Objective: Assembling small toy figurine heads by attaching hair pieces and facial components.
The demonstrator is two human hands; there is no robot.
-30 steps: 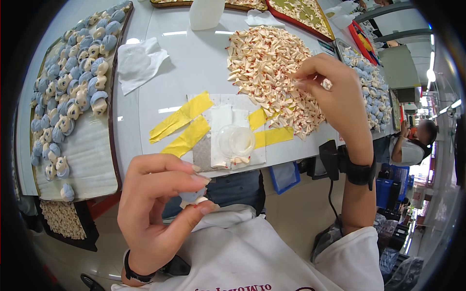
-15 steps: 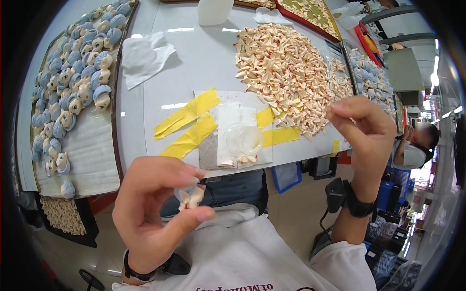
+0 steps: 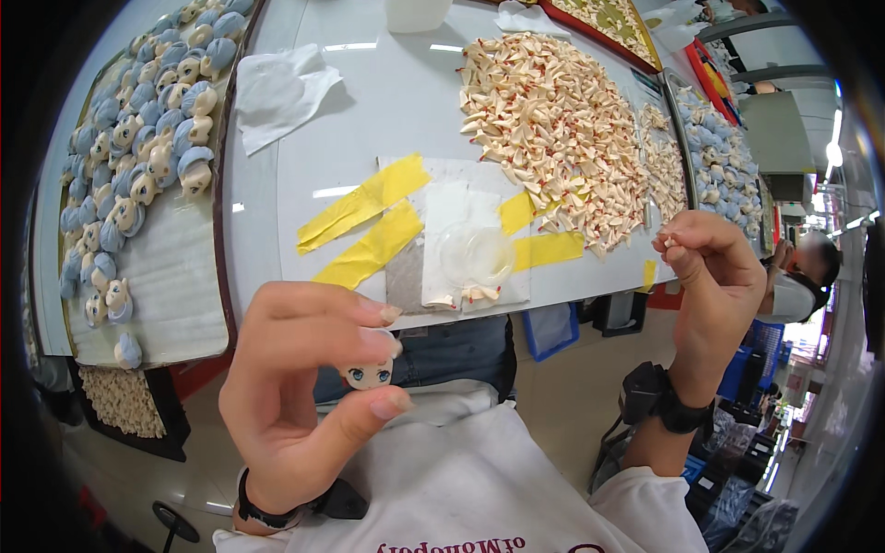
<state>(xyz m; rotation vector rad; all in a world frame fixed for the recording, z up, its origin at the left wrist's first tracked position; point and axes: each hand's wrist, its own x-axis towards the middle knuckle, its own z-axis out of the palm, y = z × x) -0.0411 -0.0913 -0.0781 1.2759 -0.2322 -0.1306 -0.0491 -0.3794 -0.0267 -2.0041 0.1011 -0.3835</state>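
My left hand (image 3: 290,369) is closed on a small doll head (image 3: 369,375) held between thumb and fingers. The painted face with blue eyes shows below the fingertips; the fingers cover much of the rest. Farther right, my right hand (image 3: 717,264) is raised beside the table edge, thumb and forefinger pinched on a tiny pale piece (image 3: 670,242), mostly hidden. Between the hands, a clear round dish (image 3: 475,258) sits on a white pad, with a few red-tipped pale pieces (image 3: 481,294) at its near side. Beyond it spreads a large pile of similar pieces (image 3: 553,129).
At the left, a tray (image 3: 175,313) bears several blue-haired doll heads (image 3: 124,217). Yellow tape strips (image 3: 369,247) lie by the pad, and a white cloth (image 3: 281,97) lies behind them. More heads (image 3: 714,157) fill a tray at right. A person (image 3: 797,276) sits farther right.
The doll head in my left hand has turned, so its painted face now shows. My right hand has come down and slightly right, its fingers still pinched.
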